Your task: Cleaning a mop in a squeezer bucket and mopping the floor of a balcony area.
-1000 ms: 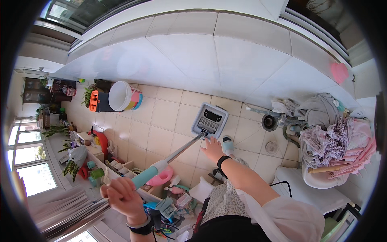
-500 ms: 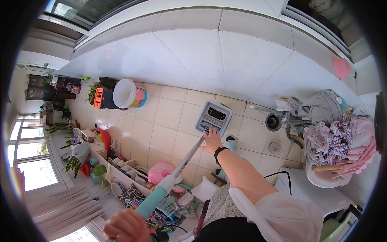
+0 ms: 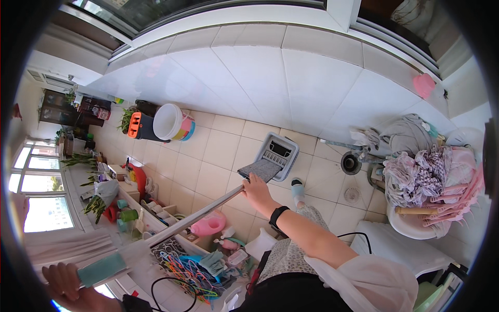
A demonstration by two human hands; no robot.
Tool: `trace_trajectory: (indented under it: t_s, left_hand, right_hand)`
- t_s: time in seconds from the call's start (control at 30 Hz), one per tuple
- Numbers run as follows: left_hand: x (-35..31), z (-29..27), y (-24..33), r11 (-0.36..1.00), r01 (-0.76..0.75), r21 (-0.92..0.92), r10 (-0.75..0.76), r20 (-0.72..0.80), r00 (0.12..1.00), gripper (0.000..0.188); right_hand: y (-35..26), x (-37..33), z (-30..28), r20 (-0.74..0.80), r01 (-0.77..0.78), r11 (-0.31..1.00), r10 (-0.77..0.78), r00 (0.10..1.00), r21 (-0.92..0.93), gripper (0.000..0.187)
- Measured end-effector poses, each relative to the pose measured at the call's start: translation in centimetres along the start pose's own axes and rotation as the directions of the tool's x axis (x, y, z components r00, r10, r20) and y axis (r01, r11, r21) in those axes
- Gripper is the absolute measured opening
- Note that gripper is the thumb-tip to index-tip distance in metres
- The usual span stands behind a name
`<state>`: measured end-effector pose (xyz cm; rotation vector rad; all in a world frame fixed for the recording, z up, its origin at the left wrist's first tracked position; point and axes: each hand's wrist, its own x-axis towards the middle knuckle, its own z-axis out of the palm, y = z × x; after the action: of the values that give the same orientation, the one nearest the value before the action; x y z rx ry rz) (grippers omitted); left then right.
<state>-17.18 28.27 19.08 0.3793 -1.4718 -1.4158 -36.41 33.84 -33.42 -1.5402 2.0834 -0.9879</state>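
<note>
A flat mop slants across the view, its pale pole and teal grip running down to the lower left. My left hand is closed round the grip end, slightly blurred. Down near the mop head, my right hand, with a black wristband, is closed about the pole. The grey mop pad lies tilted over the near left rim of a grey mop bucket. Slots and a dark opening show inside the bucket, which stands on the tiled floor just beyond my right hand.
A white round bucket and an orange-topped dark container stand along the wall. A basin of laundry sits at right, near a black drain pipe. Colourful hangers and a pink jug lie near left. My slippered foot is below the bucket.
The mop head has come up out of the bucket onto its rim. My left hand has moved left with the grip, and my right hand, spread before, has closed and shifted left and nearer.
</note>
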Motion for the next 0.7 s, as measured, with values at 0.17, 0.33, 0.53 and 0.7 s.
trace_trajectory:
  t_s: [0.17,0.33,0.53,0.7]
  left_hand:
    - [-0.2,4.9,-7.9,0.987,-0.136,0.082,0.146,-0.132,0.98,0.033]
    - [-2.6,6.6,-23.4,0.99,0.075,0.123,-0.044,-0.242,0.969,0.027]
    - [-5.8,7.2,-30.5,0.929,0.244,0.278,-0.206,-0.16,0.965,0.021]
    - [-6.0,7.0,-27.2,0.933,0.225,0.28,-0.176,-0.187,0.966,0.023]
  right_hand:
    - [3.5,0.7,1.4,0.086,-0.001,1.0,0.003,0.996,-0.028,0.044]
    - [10.2,-1.2,2.7,0.349,-0.336,0.932,0.363,0.864,-0.138,0.065]
    - [11.6,-1.1,2.3,0.478,-0.364,0.905,0.426,0.768,-0.222,0.069]
    - [12.2,0.3,2.3,0.463,-0.319,0.906,0.417,0.782,-0.278,0.081]
